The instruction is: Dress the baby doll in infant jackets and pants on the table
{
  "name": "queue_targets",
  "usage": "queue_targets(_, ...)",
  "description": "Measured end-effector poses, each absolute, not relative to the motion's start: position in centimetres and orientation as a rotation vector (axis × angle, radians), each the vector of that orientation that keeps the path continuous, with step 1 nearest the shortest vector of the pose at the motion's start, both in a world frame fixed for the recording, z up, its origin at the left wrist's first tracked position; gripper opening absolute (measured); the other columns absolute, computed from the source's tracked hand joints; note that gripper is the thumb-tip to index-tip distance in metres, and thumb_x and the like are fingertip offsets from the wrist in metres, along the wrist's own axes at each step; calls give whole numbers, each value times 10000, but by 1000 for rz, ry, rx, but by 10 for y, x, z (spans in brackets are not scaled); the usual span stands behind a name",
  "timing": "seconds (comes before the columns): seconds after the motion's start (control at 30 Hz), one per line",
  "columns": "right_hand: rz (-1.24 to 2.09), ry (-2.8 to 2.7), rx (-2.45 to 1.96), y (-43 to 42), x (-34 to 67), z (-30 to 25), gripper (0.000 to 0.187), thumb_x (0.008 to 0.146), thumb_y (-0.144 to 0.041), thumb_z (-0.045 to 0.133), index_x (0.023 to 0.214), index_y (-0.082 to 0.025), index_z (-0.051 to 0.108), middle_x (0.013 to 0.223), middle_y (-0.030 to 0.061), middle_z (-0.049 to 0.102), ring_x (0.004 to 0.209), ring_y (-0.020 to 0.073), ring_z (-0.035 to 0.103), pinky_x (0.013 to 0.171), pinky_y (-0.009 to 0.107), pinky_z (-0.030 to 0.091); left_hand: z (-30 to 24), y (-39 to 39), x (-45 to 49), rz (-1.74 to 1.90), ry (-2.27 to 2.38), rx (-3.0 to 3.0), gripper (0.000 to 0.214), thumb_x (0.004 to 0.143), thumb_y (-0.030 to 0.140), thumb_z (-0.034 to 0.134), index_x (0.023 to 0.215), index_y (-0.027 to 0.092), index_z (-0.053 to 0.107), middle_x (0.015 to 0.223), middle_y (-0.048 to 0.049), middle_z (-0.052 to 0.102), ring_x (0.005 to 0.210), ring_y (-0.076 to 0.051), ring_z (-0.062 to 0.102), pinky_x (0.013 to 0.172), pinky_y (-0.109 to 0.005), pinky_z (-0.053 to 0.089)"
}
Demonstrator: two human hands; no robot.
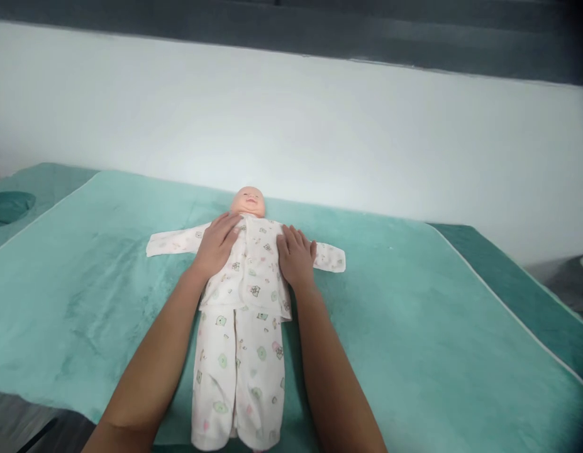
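A baby doll [248, 201] lies face up, its head toward the wall. It wears a white printed long-sleeved top [258, 270] and matching trousers [260, 377]. Both sleeves stretch out sideways, and the doll's own hands do not show. My left hand [217, 244] rests flat on the top near the left shoulder, fingers pointing at the neck. On the other side my right hand [296, 253] lies flat over the shoulder and the start of the right sleeve [331, 257]. Neither hand grips anything. Little of the doll's feet can be seen below the trouser legs.
Under the doll spreads a green plush cover [414, 327] over a wide bed or table, with a white seam on each side. A white wall [291, 126] stands right behind it. At the left is a dark hole [11, 206] in the padded surface. Grey floor [17, 421] shows at lower left.
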State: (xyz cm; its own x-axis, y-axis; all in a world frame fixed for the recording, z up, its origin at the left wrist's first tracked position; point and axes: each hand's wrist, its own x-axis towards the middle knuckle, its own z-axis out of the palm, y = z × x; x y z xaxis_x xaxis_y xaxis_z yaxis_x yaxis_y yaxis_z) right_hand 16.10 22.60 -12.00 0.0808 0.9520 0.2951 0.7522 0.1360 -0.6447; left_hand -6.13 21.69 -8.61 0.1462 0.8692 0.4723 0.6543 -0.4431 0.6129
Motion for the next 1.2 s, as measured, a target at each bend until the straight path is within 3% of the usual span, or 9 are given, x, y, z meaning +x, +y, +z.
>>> queue_targets(0.2, 255, -1743, -1924, 214, 225, -134, 546, 1019, -511, 338, 1456, -238, 519, 1539, 100, 488, 1437, 289, 381, 1221, 572, 144, -117, 191, -112, 866, 2110, 2228, 514, 1047, 406, 273, 1467, 232, 512, 1549, -82, 495, 1459, -293, 388, 1235, -564, 135)
queue_targets(0.37, 180, -1800, -2124, 188, 267, -137, 604, 1020, -535, 299, 1528, -237, 430, 1616, 113, 381, 1499, 287, 291, 1222, 577, 152, -119, 154, -175, 601, 2369, 2066, 574, 1006, 425, 354, 1534, 209, 422, 1539, -135, 492, 1422, -330, 410, 1194, -575, 211)
queue_targets(0.53, 92, -1789, -2188, 152, 267, -141, 640, 1021, -465, 303, 1577, -149, 345, 1651, 133, 305, 1528, 300, 248, 1229, 532, 186, -120, 131, -202, 556, 2432, 1990, 549, 996, 329, 345, 1514, 173, 443, 1523, -124, 515, 1430, -309, 404, 1192, -526, 252)
queue_targets(0.67, 20, -1900, -2050, 104, 252, -147, 620, 1025, -420, 338, 1563, -114, 364, 1622, 137, 365, 1516, 296, 295, 1225, 497, 231, -120, 111, -187, 614, 2513, 1910, 539, 987, 320, 363, 1484, 142, 474, 1518, -157, 508, 1404, -320, 438, 1169, -500, 304)
queue_targets(0.87, -21, -2054, -1712, 7, 228, -157, 500, 1044, -374, 345, 1489, -210, 503, 1598, 106, 413, 1505, 302, 338, 1208, 556, 272, -130, 38, -137, 725, 2337, 2051, 452, 1013, 348, 356, 1335, 176, 622, 1511, -135, 528, 1447, -308, 410, 1220, -538, 230)
queue_targets(1.03, 103, -1982, -1609, -57, 211, -168, 569, 1012, -369, 430, 1568, -431, 327, 1627, 0, 355, 1520, 296, 307, 1220, 585, 267, -152, -55, -76, 1025, 1985, 1822, 438, 1030, 401, 347, 1385, 300, 583, 1453, -39, 602, 1430, -251, 465, 1256, -588, 208)
queue_targets(1.1, 188, -1993, -1547, -80, 204, -174, 635, 993, -360, 477, 1580, -469, 260, 1628, -15, 349, 1512, 312, 318, 1207, 615, 289, -162, -92, -56, 1036, 1859, 1723, 442, 1031, 401, 342, 1410, 343, 564, 1466, -2, 589, 1417, -223, 488, 1291, -544, 194)
queue_targets(1.2, 326, -2000, -1476, -115, 193, -185, 646, 974, -338, 522, 1574, -432, 302, 1610, 10, 391, 1491, 347, 357, 1162, 673, 345, -175, -142, -39, 1041, 1836, 1578, 438, 1006, 439, 385, 1386, 387, 597, 1445, 13, 605, 1438, -247, 463, 1245, -504, 353)
